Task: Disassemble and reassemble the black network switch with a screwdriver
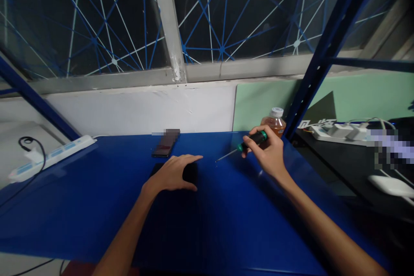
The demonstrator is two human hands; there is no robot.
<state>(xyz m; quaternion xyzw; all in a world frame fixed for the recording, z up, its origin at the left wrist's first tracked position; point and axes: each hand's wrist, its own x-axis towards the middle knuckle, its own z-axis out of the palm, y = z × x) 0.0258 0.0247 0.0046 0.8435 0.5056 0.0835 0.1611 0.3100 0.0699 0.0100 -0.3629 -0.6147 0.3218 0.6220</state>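
My right hand (267, 148) is closed around the black and green handle of a screwdriver (253, 141), whose thin shaft points left and down toward the blue tabletop (226, 207). Tiny specks, too small to name, show near its tip. With thumb and fingers spread, my left hand (174, 174) is over a flat, dark rectangular object (190, 173); its kind I cannot make out, as the hand covers much of it. Beyond that hand lies a black phone (166, 143).
A bottle of amber drink (277, 121) stands behind my right hand. At left lies a white power strip (54, 158) with a black cable. Blue shelf posts (318, 64) rise at both sides. A black desk on the right bears another power strip (339, 133) and a white mouse-like object (391, 185).
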